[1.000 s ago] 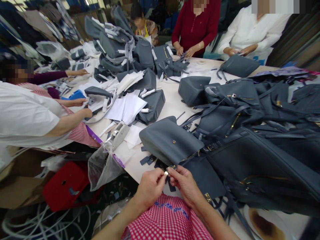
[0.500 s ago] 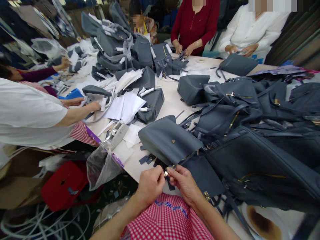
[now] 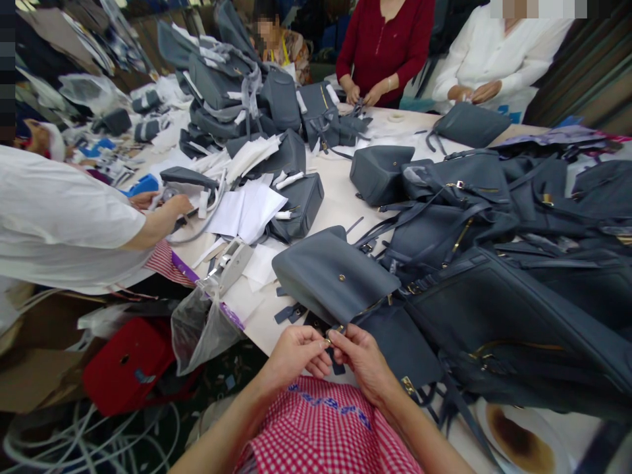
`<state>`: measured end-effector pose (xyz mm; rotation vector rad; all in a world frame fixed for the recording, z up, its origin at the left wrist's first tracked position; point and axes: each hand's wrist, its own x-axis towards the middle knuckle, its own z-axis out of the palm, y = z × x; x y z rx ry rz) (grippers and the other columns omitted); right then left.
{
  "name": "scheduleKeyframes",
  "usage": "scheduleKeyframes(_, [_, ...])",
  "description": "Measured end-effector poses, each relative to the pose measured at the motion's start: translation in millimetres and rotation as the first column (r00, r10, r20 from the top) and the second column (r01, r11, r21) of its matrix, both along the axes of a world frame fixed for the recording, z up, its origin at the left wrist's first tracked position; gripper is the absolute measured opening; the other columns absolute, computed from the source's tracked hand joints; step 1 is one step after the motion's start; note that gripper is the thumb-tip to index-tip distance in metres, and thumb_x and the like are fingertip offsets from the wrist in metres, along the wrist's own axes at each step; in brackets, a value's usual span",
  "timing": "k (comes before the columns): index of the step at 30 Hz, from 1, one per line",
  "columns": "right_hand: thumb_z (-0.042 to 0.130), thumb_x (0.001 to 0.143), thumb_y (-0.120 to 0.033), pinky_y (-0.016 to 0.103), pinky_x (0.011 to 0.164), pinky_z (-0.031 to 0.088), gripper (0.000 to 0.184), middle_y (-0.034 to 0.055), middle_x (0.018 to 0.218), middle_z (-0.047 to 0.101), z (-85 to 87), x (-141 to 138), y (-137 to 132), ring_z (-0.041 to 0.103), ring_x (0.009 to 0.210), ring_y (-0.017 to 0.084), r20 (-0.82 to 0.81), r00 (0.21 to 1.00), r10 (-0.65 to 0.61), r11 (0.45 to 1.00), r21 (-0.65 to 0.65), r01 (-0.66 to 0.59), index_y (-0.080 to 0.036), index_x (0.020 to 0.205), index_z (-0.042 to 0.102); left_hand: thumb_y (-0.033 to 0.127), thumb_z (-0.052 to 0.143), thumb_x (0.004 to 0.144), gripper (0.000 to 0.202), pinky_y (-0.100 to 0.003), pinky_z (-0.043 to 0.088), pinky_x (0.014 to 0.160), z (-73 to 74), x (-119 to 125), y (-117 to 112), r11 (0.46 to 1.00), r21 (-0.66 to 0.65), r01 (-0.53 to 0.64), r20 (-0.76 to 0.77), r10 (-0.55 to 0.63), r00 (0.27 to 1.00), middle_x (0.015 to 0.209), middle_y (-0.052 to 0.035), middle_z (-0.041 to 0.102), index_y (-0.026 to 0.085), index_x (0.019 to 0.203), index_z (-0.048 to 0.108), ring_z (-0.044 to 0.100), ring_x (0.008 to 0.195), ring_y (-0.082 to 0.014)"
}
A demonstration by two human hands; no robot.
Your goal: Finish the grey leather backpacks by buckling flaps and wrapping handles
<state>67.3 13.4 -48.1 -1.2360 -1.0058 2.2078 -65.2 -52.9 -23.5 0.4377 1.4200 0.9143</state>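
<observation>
In front of my apron, my right hand [image 3: 364, 361] pinches a small gold metal fitting [image 3: 328, 341] between thumb and fingertips. My left hand [image 3: 299, 352] meets it from the other side, thumb and forefinger closed at the fitting and the other fingers loosely curled. Its exact kind is too small to make out. Just beyond my hands lies a dark grey-blue leather bag [image 3: 336, 273], its flap with a gold eyelet facing up. Short dark straps [image 3: 291, 312] with metal pieces lie by the table edge, partly hidden behind my fingers.
Dark bags [image 3: 494, 316] are heaped to the right, and more bags [image 3: 222, 85] are piled at the back left. A grey tape dispenser [image 3: 232, 263] stands at the left edge with a plastic bag hanging beside it. Co-workers [image 3: 74, 217] stand around the table [image 3: 336, 191].
My left hand has loosened from a fist, its fingers now uncurled somewhat at the fitting. My right hand stays nearly in place. The co-worker's hands at left have shifted slightly.
</observation>
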Motion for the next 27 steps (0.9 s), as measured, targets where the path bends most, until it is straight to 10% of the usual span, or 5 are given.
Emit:
scheduleKeyframes(14, [0.08,0.062,-0.049,0.023,0.047,0.034,0.036,-0.0038,0.048,0.058,-3.5,0.4,1.6,0.047,0.044,0.009,0.035,0.999,0.03,0.998,0.057,-0.032,-0.018,0.06,0.062,0.029,0.051,0.08,0.019,-0.023,0.051,0.052,1.2,6.3,-5.2,0.992,0.061,0.109,-0.37,-0.079,0.926,0.059,-0.0009,0.064,0.017,0.067,0.059,0.064,0.053,-0.0138])
scheduleKeyframes(27, [0.079,0.063,-0.051,0.024,0.048,0.035,0.038,-0.0049,0.047,0.056,-2.0,-0.6,1.3,0.047,0.045,0.01,0.066,0.997,0.034,0.994,0.098,-0.04,-0.019,0.058,0.058,0.036,0.06,0.076,0.022,-0.021,0.05,0.046,-2.9,8.4,-2.5,0.999,-0.011,-0.043,-0.18,0.04,0.983,0.053,0.0007,0.064,0.016,0.067,0.054,0.063,0.046,-0.0119])
